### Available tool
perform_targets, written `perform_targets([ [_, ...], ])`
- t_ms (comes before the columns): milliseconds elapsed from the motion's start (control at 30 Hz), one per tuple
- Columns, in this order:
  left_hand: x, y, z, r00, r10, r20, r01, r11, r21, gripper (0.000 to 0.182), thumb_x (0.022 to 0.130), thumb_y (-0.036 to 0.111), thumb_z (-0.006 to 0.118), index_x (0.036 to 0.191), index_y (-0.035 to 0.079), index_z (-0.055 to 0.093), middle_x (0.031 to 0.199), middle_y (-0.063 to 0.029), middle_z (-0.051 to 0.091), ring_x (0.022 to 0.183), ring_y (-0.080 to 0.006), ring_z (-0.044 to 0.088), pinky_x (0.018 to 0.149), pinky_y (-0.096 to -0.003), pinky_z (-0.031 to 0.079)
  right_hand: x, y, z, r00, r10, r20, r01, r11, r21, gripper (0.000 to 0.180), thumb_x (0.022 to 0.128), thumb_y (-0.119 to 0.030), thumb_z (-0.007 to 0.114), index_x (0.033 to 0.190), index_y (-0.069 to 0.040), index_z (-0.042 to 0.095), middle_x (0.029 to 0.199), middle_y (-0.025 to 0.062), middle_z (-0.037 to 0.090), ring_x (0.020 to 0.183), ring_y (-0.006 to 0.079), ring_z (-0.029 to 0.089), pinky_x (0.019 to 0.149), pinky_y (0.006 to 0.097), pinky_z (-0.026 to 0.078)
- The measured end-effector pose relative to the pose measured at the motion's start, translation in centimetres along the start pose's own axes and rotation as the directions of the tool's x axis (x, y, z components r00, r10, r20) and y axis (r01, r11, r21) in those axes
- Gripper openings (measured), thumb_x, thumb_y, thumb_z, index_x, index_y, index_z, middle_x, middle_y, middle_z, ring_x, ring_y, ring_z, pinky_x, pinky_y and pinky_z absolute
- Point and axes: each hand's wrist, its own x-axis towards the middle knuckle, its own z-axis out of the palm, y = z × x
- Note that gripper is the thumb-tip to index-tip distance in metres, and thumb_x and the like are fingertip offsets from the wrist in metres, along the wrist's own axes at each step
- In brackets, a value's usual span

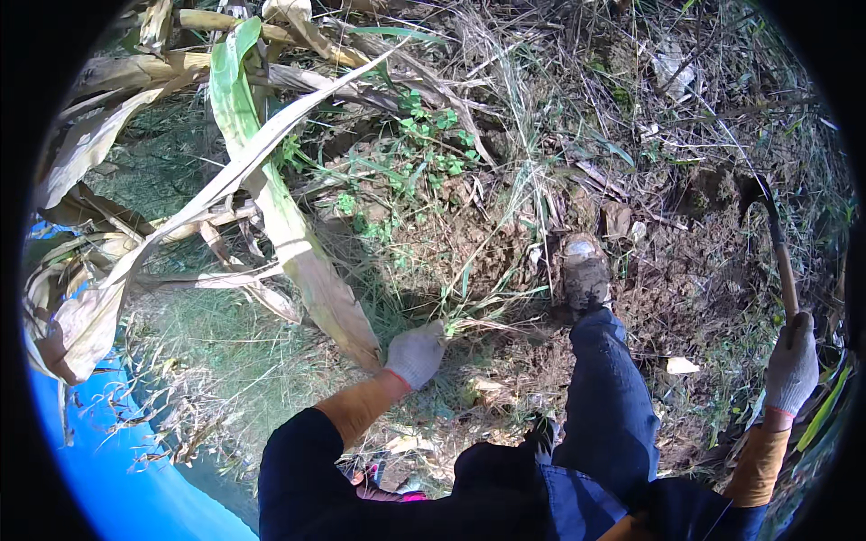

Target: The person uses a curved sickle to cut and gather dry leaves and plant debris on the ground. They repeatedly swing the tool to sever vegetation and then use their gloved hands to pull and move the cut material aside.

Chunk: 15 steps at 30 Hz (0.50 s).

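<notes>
My left hand (417,354), in a white knit work glove, is closed around a tuft of cut or pulled grass (490,312) whose blades stick out to the right. The lower tip of a long, half-dry corn leaf (331,287) reaches down beside that wrist. Out at the far right, my right hand (793,368), gloved the same way, grips the wooden handle of a sickle (785,270). Its dark curved blade points up and left over the weeds, with the edge partly lost in shadow.
My muddy shoe (586,270) stands on bare brown soil (467,237). Dry corn stalks (149,71) cross the upper left. Green clover-like weeds (433,138) grow above centre. A pale stone (673,71) lies upper right. Part of another person in pink (414,497) shows at the bottom.
</notes>
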Motion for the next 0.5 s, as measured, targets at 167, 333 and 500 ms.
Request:
perform_targets([
  [167, 8.0, -11.5, 2.1, 0.768, -0.52, -0.373, 0.593, 0.797, 0.111, 0.095, 0.088, 0.057, 0.079, 0.159, 0.006, 0.041, 0.157, -0.0288, 0.049, 0.131, -0.0462, 0.062, 0.104, -0.0526, 0.054, -0.4, -1.7, 0.3, 0.996, 0.039, 0.082, -0.038, 0.999, -0.021, 0.022, 0.107, -0.027, 0.063, 0.124, -0.014, 0.064, 0.099, 0.0167, 0.074, 0.081, 0.0402, 0.073, 0.062, 0.0508, 0.056],
  [333, 19.2, -11.1, 0.4, 0.773, -0.439, -0.459, 0.277, 0.883, -0.379, 0.147, 0.068, 0.072, 0.089, 0.168, -0.006, 0.015, 0.161, -0.035, 0.044, 0.144, -0.045, 0.052, 0.121, -0.0464, 0.043, -0.7, -4.0, -0.4, 0.998, -0.058, -0.006, 0.058, 0.998, 0.034, 0.02, 0.104, -0.023, 0.066, 0.122, -0.013, 0.062, 0.102, 0.0157, 0.075, 0.085, 0.0406, 0.073, 0.064, 0.0489, 0.057],
  [500, 29.3, -4.5, 1.4, 0.735, -0.604, -0.306, 0.359, 0.731, -0.581, 0.142, 0.06, 0.07, 0.096, 0.157, -0.014, 0.036, 0.144, -0.0274, 0.066, 0.137, -0.0375, 0.062, 0.112, -0.0417, 0.051, -0.6, -4.8, -0.8, 1.0, -0.023, 0.01, 0.023, 0.998, 0.054, 0.017, 0.104, -0.021, 0.066, 0.119, -0.014, 0.062, 0.101, 0.015, 0.075, 0.083, 0.0396, 0.073, 0.063, 0.0499, 0.056],
])
